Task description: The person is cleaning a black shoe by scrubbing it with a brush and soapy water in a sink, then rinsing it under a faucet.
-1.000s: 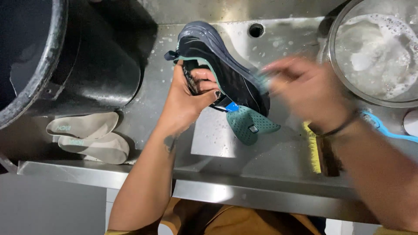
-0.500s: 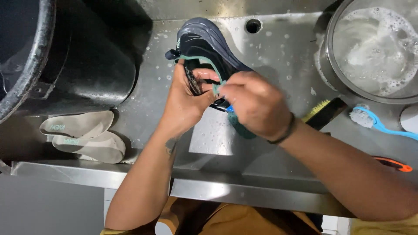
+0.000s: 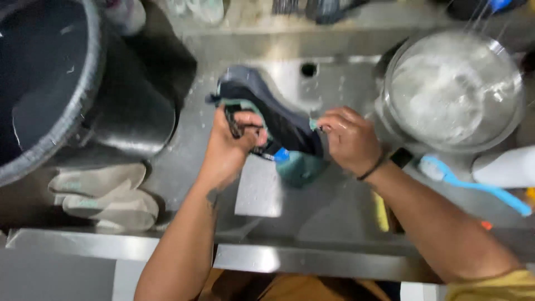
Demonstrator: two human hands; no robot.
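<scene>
Over the wet stainless-steel sink counter [image 3: 262, 195] I see one dark navy sneaker with teal trim [image 3: 278, 120], held up off the metal between both hands. My left hand [image 3: 231, 147] is curled tight around the heel end, fingers [image 3: 248, 120] hooked over the teal collar and the black laces, thumb beneath. My right hand [image 3: 348, 139] closes on the other side of the shoe, its fingertips [image 3: 326, 124] pinching at a bit of teal edge; whether they grip the shoe itself or something small against it, I cannot tell through the blur. A teal tongue or insert [image 3: 298, 167] hangs below the shoe, between my wrists.

Counting the rest: two pale grey insoles [image 3: 106, 195] lie stacked at the counter's left edge, beside one large black plastic bucket [image 3: 50, 89]. One round metal bowl of soapy water [image 3: 454, 89] sits to the right, with one blue-handled brush [image 3: 473, 187] just below it and one yellow-bristled scrub brush [image 3: 382, 212] under my right forearm.
</scene>
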